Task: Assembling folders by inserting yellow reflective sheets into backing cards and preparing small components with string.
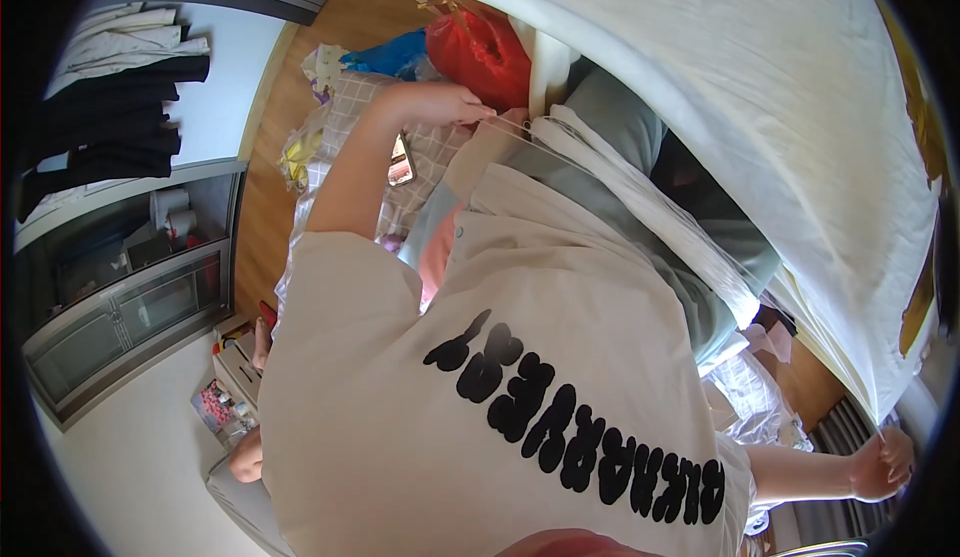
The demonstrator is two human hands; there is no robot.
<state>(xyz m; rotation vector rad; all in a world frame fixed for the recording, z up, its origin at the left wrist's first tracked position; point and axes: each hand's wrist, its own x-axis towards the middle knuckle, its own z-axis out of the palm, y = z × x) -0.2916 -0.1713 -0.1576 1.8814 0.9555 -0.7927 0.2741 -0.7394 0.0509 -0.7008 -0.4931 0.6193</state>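
Observation:
My left hand (462, 106) is closed in a pinch on a thin white thread, beside a red plastic bag (485, 62). A hank of long white threads (645, 212) lies across my grey-green trousers (610, 122), slanting down to the right. Far out at the right, my right hand (882, 465) is closed, fingertips pinched where fine white strands run to a point. Whether the cloth edge is also in its grip I cannot tell. A large white cloth (740, 47) spreads over the upper right, covering part of my legs.
A phone (401, 160) lies on a checked cloth (365, 107) near my left forearm. Beyond are a blue bag (390, 55), hanging clothes (110, 107) and a glass-fronted cabinet (130, 302). Crumpled clear plastic (750, 397) lies by my right side. Another person's knee (246, 457) shows at left.

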